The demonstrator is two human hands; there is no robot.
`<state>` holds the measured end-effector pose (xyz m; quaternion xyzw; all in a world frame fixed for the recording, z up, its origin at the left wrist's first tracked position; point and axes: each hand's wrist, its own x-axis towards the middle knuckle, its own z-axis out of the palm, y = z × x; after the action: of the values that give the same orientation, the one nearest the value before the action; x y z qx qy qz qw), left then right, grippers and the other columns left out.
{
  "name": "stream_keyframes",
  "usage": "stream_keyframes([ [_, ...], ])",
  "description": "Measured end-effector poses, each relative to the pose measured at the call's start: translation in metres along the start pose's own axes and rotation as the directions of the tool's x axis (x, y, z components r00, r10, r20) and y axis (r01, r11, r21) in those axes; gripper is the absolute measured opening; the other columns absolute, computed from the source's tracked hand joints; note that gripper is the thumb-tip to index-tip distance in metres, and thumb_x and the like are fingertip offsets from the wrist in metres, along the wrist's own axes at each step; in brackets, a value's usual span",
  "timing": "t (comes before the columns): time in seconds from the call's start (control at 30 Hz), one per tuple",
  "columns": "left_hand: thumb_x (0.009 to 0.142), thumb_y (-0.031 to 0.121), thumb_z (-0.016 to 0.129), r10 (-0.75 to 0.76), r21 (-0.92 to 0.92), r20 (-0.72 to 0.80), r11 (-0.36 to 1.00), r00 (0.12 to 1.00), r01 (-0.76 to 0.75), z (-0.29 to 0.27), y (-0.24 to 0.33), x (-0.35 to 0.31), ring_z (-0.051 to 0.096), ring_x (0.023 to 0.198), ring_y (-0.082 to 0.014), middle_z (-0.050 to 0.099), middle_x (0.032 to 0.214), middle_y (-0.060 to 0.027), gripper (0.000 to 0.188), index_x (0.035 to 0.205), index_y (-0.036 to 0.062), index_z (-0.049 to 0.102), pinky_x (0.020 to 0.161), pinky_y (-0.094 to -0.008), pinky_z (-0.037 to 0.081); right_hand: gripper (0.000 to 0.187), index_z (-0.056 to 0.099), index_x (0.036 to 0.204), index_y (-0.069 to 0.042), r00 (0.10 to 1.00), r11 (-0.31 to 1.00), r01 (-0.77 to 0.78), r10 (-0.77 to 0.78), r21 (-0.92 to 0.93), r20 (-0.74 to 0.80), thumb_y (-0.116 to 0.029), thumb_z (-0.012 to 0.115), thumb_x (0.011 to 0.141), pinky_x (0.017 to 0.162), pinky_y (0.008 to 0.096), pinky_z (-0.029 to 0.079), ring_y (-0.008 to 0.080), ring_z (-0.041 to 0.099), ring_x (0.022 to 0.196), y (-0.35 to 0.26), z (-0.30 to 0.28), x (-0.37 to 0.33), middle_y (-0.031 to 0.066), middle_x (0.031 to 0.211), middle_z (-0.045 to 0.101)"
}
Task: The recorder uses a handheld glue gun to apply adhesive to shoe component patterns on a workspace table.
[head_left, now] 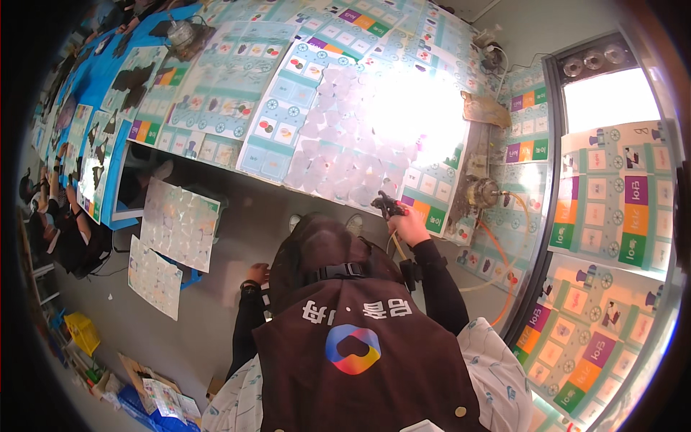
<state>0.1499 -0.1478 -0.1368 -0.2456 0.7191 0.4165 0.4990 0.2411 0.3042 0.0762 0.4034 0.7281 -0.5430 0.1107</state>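
Note:
My right hand [412,227] is closed around a black spray gun [389,205] at the near edge of the worktable. A pale hose [400,248] hangs below that hand. Just beyond the gun, many pale, roundish flat pieces [338,137] lie close together on a printed sheet [270,140]. Strong glare washes out the right part of these pieces. My left hand [258,274] is low at my left side, away from the table; its fingers are too small and partly hidden to read.
A metal pot [481,193] with yellow and orange hoses stands at the table's right end, near a crumpled tan cloth [486,110]. Left of me, boards covered with pale pieces [178,223] rest on a low stand. Other people [72,237] work at the far left. A yellow bin [83,331] sits on the floor.

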Motion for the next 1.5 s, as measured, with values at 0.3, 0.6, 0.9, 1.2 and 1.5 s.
stream_keyframes([
  [0.3, 0.083, 0.02, 0.049, 0.029, -0.086, 0.026, 0.996, 0.999, -0.027, -0.005, -0.008, 0.009, 0.058, 0.062, -0.02, 0.062, 0.078, -0.0095, 0.025, 0.101, 0.0047, 0.055, 0.052, -0.0328, 0.045, 0.027, 0.06, 0.092, -0.001, 0.997, 0.975, 0.067, -0.06, -0.21, 0.038, -0.012, 0.053, 0.068, 0.067, 0.0374, 0.045, 0.0359, 0.058, 0.073, 0.012, 0.012, 0.017, 0.0219, 0.073, 0.059],
  [0.6, 0.082, 0.019, 0.05, 0.047, -0.132, 0.057, 0.99, 0.997, -0.039, -0.007, -0.024, 0.019, 0.058, 0.061, -0.0198, 0.061, 0.077, -0.011, 0.026, 0.102, 0.0035, 0.056, 0.053, -0.0333, 0.048, 0.026, 0.059, 0.091, -0.001, 0.998, 0.973, 0.037, -0.046, -0.228, -0.032, -0.011, 0.051, 0.069, 0.063, 0.0365, 0.045, 0.0318, 0.058, 0.069, 0.025, 0.014, 0.015, 0.0204, 0.07, 0.058],
  [0.9, 0.082, 0.018, 0.05, 0.251, 0.09, 0.052, 0.963, 0.967, -0.255, -0.013, -0.026, 0.022, 0.058, 0.061, -0.0196, 0.062, 0.078, -0.0108, 0.025, 0.101, 0.003, 0.056, 0.052, -0.0311, 0.047, 0.019, 0.058, 0.084, 0.001, 0.999, 0.998, 0.027, -0.029, -0.063, -0.036, -0.01, 0.051, 0.07, 0.052, 0.0335, 0.042, 0.0238, 0.055, 0.052, 0.008, 0.019, 0.005, 0.014, 0.056, 0.053],
  [1.2, 0.083, 0.02, 0.048, 0.052, -0.047, 0.006, 0.998, 0.999, -0.051, -0.026, -0.01, 0.008, 0.059, 0.06, -0.0213, 0.063, 0.081, -0.0121, 0.027, 0.103, 0.0025, 0.054, 0.052, -0.0328, 0.047, 0.021, 0.057, 0.085, 0.002, 0.966, 0.943, 0.228, -0.25, -0.243, -0.064, -0.011, 0.051, 0.07, 0.063, 0.0392, 0.044, 0.0363, 0.058, 0.071, -0.024, 0.047, 0.017, 0.0216, 0.071, 0.059],
  [1.5, 0.083, 0.021, 0.048, 0.263, 0.093, 0.083, 0.958, 0.961, -0.27, -0.059, -0.072, 0.049, 0.059, 0.064, -0.0211, 0.062, 0.081, -0.0101, 0.027, 0.103, 0.0041, 0.055, 0.054, -0.033, 0.047, 0.028, 0.059, 0.092, -0.002, 0.973, 0.95, 0.131, -0.177, -0.283, -0.147, -0.013, 0.052, 0.068, 0.072, 0.0429, 0.044, 0.0413, 0.054, 0.081, -0.011, 0.058, 0.029, 0.025, 0.08, 0.058],
])
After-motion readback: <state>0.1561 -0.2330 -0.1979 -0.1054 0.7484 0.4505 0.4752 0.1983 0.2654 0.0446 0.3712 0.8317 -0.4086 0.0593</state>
